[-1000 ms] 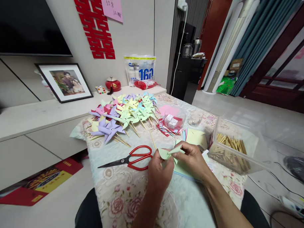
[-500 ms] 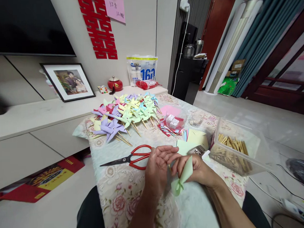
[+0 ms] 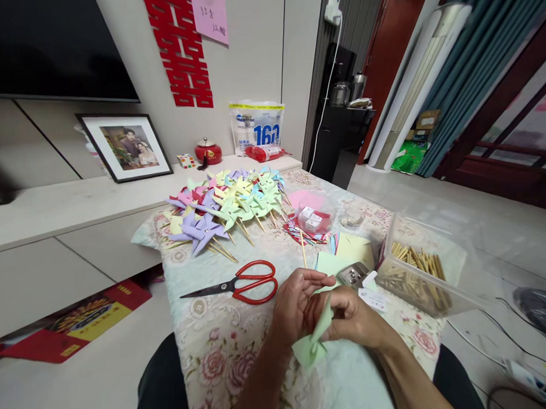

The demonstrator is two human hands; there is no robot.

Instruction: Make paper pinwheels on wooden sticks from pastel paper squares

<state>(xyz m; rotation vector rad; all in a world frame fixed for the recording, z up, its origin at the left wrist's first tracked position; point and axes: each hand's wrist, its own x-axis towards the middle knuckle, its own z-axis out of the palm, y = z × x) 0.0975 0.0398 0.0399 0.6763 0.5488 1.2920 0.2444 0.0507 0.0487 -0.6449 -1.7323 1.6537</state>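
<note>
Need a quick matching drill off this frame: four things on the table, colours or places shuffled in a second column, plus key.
Things:
1. scissors
2. folded paper
3. wooden sticks
4. finished pinwheels

Descriptions:
A. inside the clear plastic box
B. piled at the table's far end
C. pale green, between the left hand and right hand
D. red handles, lying flat left of the hands

Pairs: 1-D, 2-C, 3-A, 4-B

Your surface wears a floral cloth. On it you have red-handled scissors, a heap of paper pinwheels at the far end, a clear tub of wooden sticks to your right, loose coloured paper squares, and a small clear dish of white pieces.
</note>
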